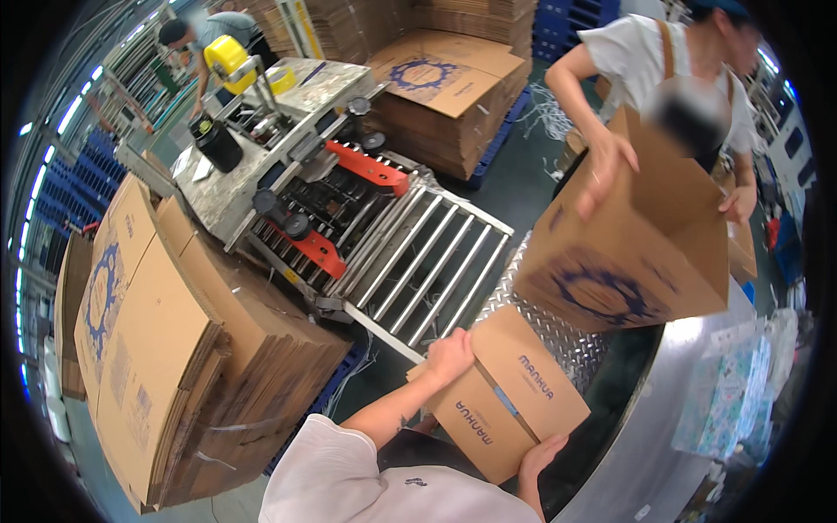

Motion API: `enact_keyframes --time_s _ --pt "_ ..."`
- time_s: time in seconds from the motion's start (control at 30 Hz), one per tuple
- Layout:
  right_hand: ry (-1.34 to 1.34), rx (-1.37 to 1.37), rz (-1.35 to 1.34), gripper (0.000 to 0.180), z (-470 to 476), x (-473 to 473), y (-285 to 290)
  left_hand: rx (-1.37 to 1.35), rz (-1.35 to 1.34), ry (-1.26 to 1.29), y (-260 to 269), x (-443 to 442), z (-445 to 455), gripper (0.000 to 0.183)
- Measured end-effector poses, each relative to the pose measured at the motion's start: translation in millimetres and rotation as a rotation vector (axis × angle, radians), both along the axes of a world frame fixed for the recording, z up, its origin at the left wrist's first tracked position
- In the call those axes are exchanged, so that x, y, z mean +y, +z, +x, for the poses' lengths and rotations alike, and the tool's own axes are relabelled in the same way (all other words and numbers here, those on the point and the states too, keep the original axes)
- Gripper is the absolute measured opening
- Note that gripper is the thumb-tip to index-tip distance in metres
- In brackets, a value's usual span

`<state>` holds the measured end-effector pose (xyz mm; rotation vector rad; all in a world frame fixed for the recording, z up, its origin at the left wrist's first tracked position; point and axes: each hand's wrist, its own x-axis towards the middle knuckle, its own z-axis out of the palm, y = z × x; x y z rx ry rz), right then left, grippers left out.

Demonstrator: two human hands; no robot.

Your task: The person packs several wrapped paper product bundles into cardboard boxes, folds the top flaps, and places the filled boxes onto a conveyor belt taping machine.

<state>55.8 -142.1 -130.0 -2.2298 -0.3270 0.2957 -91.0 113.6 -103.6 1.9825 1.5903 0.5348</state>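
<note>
A cardboard box (500,392) with its top flaps folded inward is before me, low in the middle of the head view. Through the narrow gap between the flaps something blue shows. My left hand (451,356) holds the box at its upper left edge, and my right hand (543,454) grips its lower right corner. Beyond it, a co-worker in a white shirt holds a larger cardboard box (608,261), tilted with its inside showing, over the diamond-plate metal surface (582,353).
A roller conveyor (425,261) with a carton-sealing machine (314,202) stands ahead to the left. Flat cartons are stacked at left (216,392) and on a pallet behind (444,111). A curved metal edge (628,431) runs along my right, with plastic-wrapped packs (722,395) beyond.
</note>
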Motion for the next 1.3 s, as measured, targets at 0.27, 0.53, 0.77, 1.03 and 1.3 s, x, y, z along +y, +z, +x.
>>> enact_keyframes --time_s 0.27,0.53,0.77,1.03,1.3 --pt "0.243 -0.101 -0.021 0.046 -72.5 133.3 -62.0 0.167 0.269 -0.02 12.1 173.8 -29.7 0.021" --pt "0.531 0.076 -0.023 0.052 -77.7 385.1 -24.7 0.27 0.409 -0.282 -28.7 182.6 -51.2 0.055" --pt "1.329 0.357 0.138 0.034 -69.4 405.6 -16.5 0.411 0.256 -0.134 -33.1 298.3 -133.9 0.05" --pt "0.941 0.537 -0.513 0.03 38.1 46.8 -94.9 0.806 0.063 0.024 -8.6 344.7 -149.9 0.044" --pt "0.915 0.41 -0.64 0.029 92.9 -41.5 -103.1 -0.034 0.812 -0.214 222.4 47.9 -176.9 0.023"
